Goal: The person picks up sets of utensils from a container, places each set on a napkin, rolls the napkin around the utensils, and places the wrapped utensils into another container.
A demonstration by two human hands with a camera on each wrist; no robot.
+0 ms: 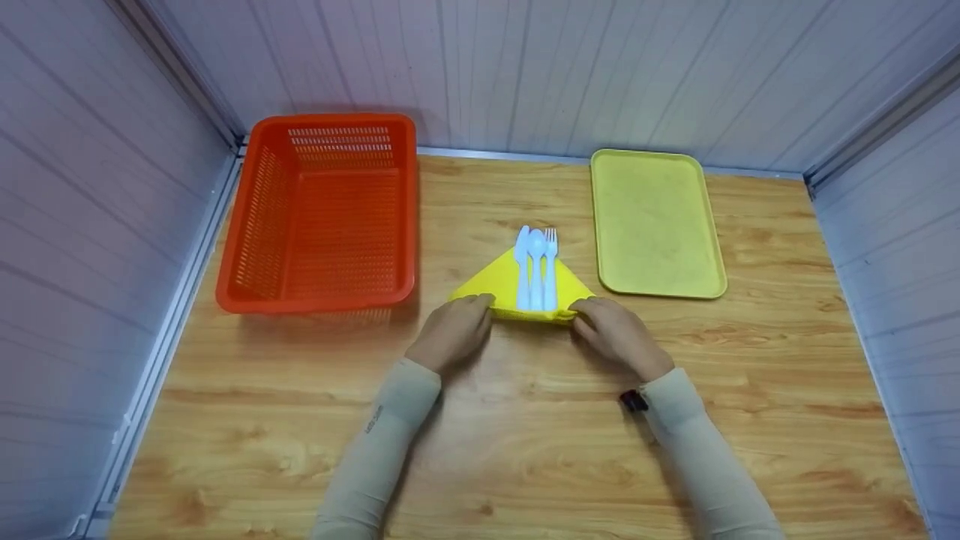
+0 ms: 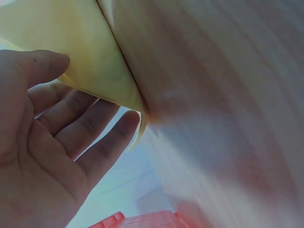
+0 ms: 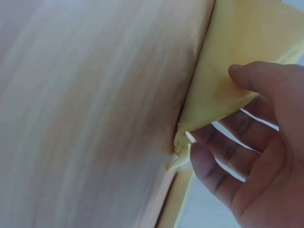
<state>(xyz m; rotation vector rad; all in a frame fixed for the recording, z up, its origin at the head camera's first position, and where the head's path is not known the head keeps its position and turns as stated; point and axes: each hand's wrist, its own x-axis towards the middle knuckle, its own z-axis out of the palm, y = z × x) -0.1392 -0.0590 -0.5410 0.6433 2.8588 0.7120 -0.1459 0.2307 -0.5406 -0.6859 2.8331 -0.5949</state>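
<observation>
A yellow napkin [image 1: 495, 277] lies on the wooden table, folded along its near edge, with its point away from the person. Side by side on it lie a white plastic knife [image 1: 523, 262], a spoon [image 1: 536, 247] and a fork [image 1: 550, 262], their heads past the napkin's far edges. My left hand [image 1: 455, 330] pinches the near left part of the napkin between thumb and fingers, as the left wrist view shows closer. At the near right part, my right hand [image 1: 616, 330] pinches the napkin too; a crumpled corner [image 3: 180, 147] hangs by its fingers.
An orange-red plastic basket [image 1: 412, 225] with slotted walls stands at the back left. At the back right lies a yellow tray [image 1: 656, 225]. Pale panel walls [image 1: 487, 75] enclose the table [image 1: 510, 450] at the back and on both sides.
</observation>
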